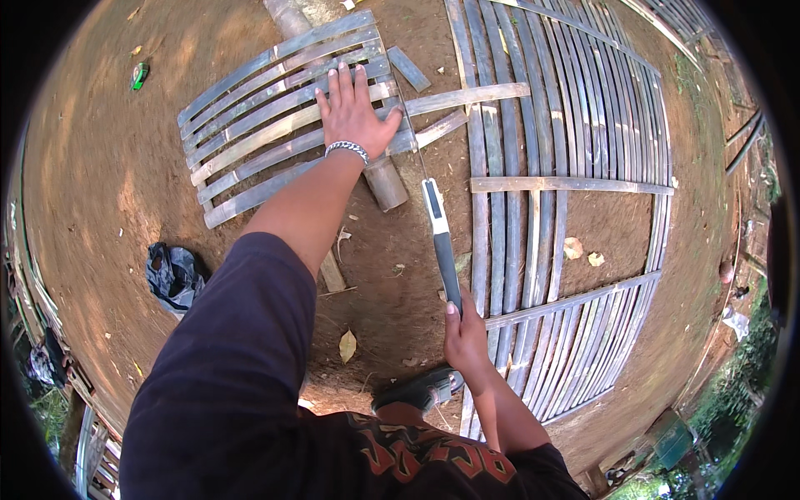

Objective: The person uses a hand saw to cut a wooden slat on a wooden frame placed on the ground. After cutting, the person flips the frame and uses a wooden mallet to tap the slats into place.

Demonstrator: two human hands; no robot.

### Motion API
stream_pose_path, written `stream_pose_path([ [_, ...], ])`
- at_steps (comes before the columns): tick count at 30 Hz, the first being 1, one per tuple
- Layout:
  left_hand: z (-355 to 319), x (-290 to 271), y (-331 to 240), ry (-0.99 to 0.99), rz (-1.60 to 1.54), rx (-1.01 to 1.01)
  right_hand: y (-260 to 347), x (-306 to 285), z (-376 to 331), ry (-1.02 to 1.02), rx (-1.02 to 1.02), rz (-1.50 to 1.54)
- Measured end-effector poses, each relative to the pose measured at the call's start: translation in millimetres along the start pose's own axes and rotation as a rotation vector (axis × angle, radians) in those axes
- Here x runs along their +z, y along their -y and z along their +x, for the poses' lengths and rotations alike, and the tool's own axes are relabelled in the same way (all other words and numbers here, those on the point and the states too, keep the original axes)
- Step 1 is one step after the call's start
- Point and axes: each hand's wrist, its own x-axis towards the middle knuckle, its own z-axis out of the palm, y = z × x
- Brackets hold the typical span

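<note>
The slats (267, 140) are pressed over the log (387, 185) by the left hand (354, 121), fingers spread, the saw (443, 250) is gripped by the right hand (467, 340), and for sawing, apparently in hand, straight strokes are needed.

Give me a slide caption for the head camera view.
Left hand resting on a slatted panel, right hand gripping a saw at the panel's edge.
</note>
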Motion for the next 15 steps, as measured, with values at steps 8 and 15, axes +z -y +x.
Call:
stream_pose_path([
  [8, 2.0, -1.6, -1.8, -0.033, -0.010, 0.010, -14.2, -7.3, -4.4, -0.032, -0.006, -0.070],
  [15, 4.4, 0.1, -2.6, -0.032, -0.002, -0.004, -5.0, -13.5, 13.6, -0.010, -0.006, -0.107],
])
